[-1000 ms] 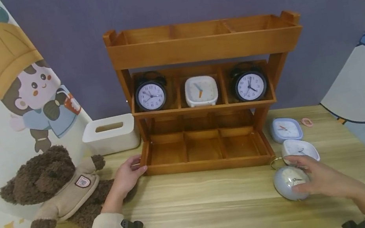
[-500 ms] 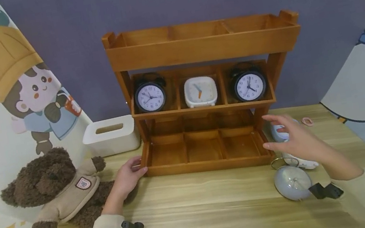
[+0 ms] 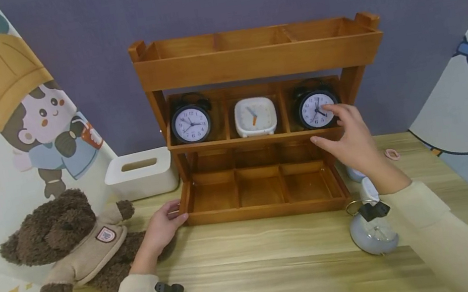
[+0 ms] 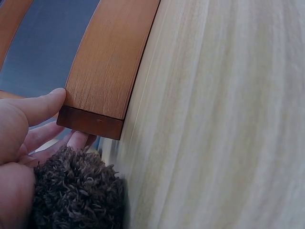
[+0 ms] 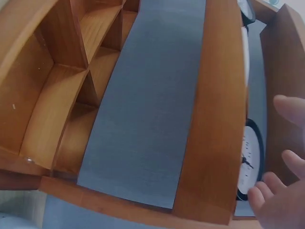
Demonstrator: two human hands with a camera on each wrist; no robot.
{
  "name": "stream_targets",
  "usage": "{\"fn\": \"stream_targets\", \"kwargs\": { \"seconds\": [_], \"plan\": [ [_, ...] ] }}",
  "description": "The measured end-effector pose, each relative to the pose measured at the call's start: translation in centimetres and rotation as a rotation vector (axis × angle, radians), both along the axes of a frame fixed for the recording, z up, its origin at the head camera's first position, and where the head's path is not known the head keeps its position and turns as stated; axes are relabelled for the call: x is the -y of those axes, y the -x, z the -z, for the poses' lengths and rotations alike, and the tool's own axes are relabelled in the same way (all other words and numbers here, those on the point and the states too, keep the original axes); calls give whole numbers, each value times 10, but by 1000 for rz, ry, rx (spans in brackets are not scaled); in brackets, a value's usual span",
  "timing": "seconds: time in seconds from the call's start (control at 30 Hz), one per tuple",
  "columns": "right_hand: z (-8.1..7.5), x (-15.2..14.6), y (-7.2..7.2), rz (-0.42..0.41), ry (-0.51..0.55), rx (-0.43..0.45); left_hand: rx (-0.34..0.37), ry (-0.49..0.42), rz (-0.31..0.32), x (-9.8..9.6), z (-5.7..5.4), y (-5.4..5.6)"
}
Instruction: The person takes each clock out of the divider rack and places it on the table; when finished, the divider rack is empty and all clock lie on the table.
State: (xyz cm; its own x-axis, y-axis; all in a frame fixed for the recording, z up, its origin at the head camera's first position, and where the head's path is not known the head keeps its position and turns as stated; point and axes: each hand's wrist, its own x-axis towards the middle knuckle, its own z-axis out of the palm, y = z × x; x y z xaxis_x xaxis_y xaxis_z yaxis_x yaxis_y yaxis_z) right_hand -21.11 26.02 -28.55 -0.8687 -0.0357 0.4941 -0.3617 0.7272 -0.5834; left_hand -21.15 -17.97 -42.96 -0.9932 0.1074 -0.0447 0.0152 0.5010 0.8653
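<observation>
A three-tier wooden shelf [image 3: 257, 63] stands against the back partition. My left hand [image 3: 163, 228] grips its lower left corner, thumb on the wood and fingers around the side, as the left wrist view shows. On the middle tier sit a black alarm clock [image 3: 191, 124] at left, a white alarm clock [image 3: 255, 118] in the centre and another black alarm clock [image 3: 308, 107] at right. My right hand [image 3: 354, 139] is at that right clock, fingers spread with the index fingertip over its face. Whether they touch cannot be told.
Right of the shelf, a round grey clock [image 3: 370, 239] lies on the table [image 3: 259, 275]; a white clock [image 3: 368, 190] and a blue clock [image 3: 355, 175] are partly hidden by my right arm. A pink ring [image 3: 392, 154] lies behind. A teddy bear [image 3: 88, 240] and tissue box [image 3: 142, 176] stand left.
My right hand has let go of the round grey clock and risen up and left to the right black clock on the middle tier. My left hand has stayed at the shelf corner.
</observation>
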Motion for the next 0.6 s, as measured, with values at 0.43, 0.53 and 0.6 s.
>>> {"fn": "stream_targets", "kwargs": {
  "seconds": [0.43,0.53,0.6],
  "plan": [
    [7,11,36,129,93,-99,10,11,1,0,-1,-2],
    [8,13,40,148,112,-71,3,3,-1,0,-1,-2],
    [8,15,43,163,120,-63,-1,2,-3,-1,-1,-2]
  ]
}}
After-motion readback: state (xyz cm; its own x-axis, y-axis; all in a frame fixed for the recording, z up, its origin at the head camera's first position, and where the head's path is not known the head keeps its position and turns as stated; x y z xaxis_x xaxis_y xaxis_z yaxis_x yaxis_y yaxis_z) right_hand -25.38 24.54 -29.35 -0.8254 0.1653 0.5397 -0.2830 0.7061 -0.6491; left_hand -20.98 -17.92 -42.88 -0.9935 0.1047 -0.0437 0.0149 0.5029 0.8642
